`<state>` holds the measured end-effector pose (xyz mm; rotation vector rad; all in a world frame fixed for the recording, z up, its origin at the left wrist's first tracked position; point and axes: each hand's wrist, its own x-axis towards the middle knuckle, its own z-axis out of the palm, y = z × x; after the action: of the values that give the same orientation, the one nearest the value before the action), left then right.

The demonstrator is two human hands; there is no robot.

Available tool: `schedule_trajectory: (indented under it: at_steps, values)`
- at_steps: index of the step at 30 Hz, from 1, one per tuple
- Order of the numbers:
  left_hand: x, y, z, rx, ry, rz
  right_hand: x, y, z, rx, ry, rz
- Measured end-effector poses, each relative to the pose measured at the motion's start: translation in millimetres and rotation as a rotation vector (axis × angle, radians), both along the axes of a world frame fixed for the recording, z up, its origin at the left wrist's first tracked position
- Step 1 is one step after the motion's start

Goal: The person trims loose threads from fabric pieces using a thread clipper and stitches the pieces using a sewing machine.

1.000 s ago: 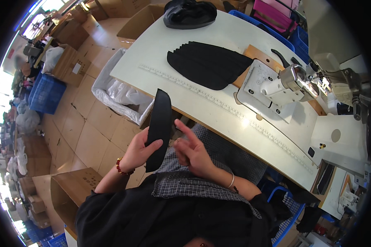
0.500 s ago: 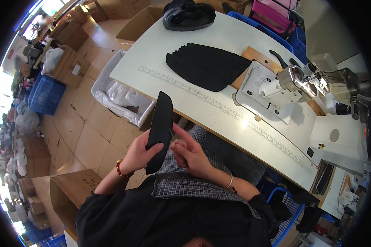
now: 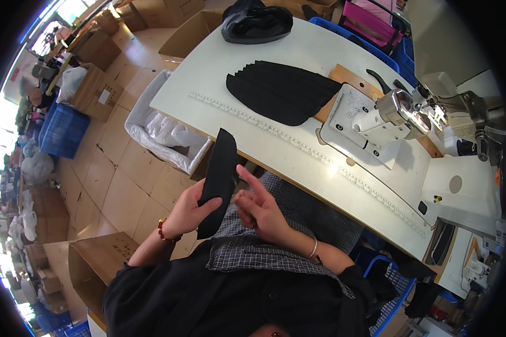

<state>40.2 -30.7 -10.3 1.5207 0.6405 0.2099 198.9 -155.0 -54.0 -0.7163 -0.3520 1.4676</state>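
Note:
My left hand (image 3: 188,212) grips a long, narrow black fabric piece (image 3: 218,180) near its lower end, thumb across the front. The piece stands roughly upright above my lap, its far end tapering. Just right of it is my right hand (image 3: 260,209), index finger stretched toward the fabric and the other fingers curled in. A small dark thing shows by the fingertips, too little to name. On the white table, a fanned stack of black fabric pieces (image 3: 281,92) lies beside the sewing machine (image 3: 385,118). At the table's far end sits a glossy black bundle (image 3: 257,22).
A clear ruler strip (image 3: 303,149) runs along the white table (image 3: 253,137). Under its left edge stands a white-lined bin (image 3: 168,132). Cardboard boxes (image 3: 98,261) and a blue crate (image 3: 63,129) are at left. A blue basket (image 3: 396,292) is at lower right.
The black fabric piece has dipped slightly at its far end. My right index finger has straightened a little and moved slightly away from the fabric.

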Motion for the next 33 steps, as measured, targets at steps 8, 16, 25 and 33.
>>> schedule_trajectory:
  at_steps: [8,16,25,33]
  values:
    - [15,3,1,0.096,-0.108,0.076,-5,1,-5,0.008,-0.068,0.094]
    - [23,2,2,0.094,-0.132,0.185,-2,0,3,0.023,-0.363,0.015]
    - [20,4,4,0.112,-0.112,0.172,-6,1,2,0.064,-0.518,-0.037]
    - [22,5,4,0.081,-0.133,0.152,-7,3,-2,0.105,-0.731,-0.126]
